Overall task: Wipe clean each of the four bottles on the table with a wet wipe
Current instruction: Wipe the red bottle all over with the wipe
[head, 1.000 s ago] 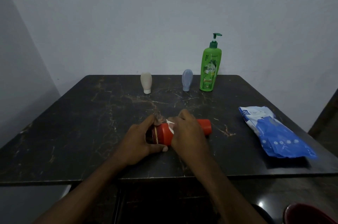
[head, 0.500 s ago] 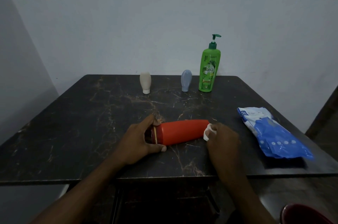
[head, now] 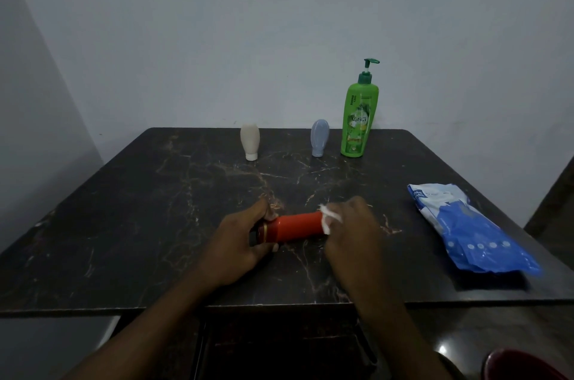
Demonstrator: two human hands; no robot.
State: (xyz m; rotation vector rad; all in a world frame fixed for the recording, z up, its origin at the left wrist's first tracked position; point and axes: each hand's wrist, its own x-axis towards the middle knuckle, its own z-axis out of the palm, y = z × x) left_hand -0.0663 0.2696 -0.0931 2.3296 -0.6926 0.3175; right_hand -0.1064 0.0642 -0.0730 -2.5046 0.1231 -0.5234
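The red bottle (head: 295,227) lay on its side near the front of the worktop (head: 149,224). Our left grip (head: 245,236) held its cap end; our right grip (head: 351,232) pinched the wipe (head: 330,218) against its far end. We judged it best to pin the cap firmly and roll the bottle between strokes.

bottle: right end of the red bottle (head: 295,227) buried under the right hand (head: 354,230)
wipe: wipe (head: 330,218) mostly tucked inside that hand
bottom corner: dark red thing (head: 521,367) cut off, can't tell what
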